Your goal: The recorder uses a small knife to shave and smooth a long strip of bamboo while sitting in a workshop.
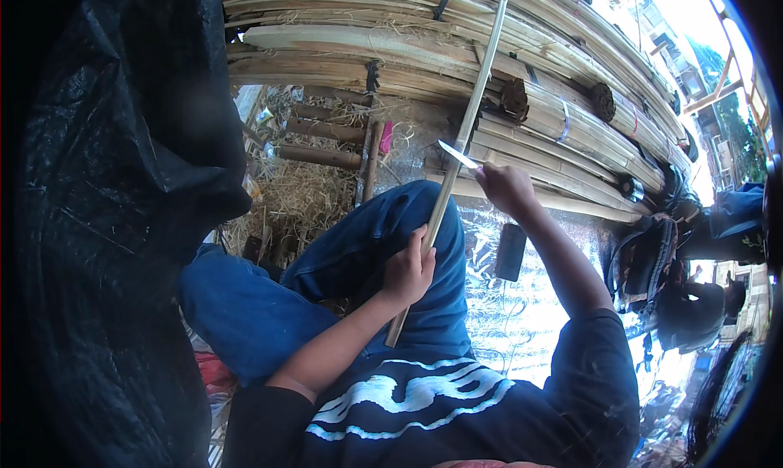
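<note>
– Where's the long, pale wooden strip (447, 184)?
– Slanting from top centre to lower centre; the left hand (410, 272) curls its fingers round it, probably to steady it
– And the right hand (506, 188)?
– Fingers closed on a silver-bladed knife (457, 153), its blade across the strip

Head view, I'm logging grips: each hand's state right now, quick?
Left hand: closed, holding the long wooden strip.
Right hand: closed, holding the knife.

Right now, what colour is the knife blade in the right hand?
The blade looks silvery white, best seen in the head view.
</note>
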{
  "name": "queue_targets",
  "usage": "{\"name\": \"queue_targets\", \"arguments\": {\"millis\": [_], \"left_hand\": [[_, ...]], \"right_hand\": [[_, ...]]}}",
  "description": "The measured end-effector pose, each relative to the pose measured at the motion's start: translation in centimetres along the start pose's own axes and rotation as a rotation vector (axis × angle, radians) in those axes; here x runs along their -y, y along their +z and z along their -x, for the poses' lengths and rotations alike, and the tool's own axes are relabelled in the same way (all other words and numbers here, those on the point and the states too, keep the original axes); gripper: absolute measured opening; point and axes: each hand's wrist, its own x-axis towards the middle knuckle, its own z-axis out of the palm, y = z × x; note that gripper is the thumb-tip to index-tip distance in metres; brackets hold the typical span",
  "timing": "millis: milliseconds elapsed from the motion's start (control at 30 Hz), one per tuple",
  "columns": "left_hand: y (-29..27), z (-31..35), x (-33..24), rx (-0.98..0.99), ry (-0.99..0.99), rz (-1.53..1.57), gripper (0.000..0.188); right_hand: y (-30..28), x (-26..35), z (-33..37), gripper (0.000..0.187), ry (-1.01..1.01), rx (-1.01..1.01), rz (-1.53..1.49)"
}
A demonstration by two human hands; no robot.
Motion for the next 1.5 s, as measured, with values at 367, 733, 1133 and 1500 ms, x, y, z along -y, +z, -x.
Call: {"name": "queue_targets", "arguments": {"millis": [367, 733, 1133, 1500], "left_hand": [[-0.1, -0.1, -0.3, 0.022, -0.038, -0.009, 0.041], [-0.2, -0.1, -0.1, 0.018, -0.006, -0.004, 0.041], [-0.4, 0.3, -0.3, 0.009, -0.015, -0.025, 0.038], [-0.2, 0.0, -0.3, 0.037, -0.058, -0.011, 0.038]], "right_hand": [[0.9, 0.0, 0.4, 0.046, -0.001, -0.010, -0.043], [0.7, 0.5, 0.1, 0.043, 0.040, 0.002, -0.074], [0.5, 0.1, -1.5, 0.052, 0.027, 0.049, -0.030], [1.7, 1.0, -2.2, 0.053, -0.023, -0.115, -0.057]]}}
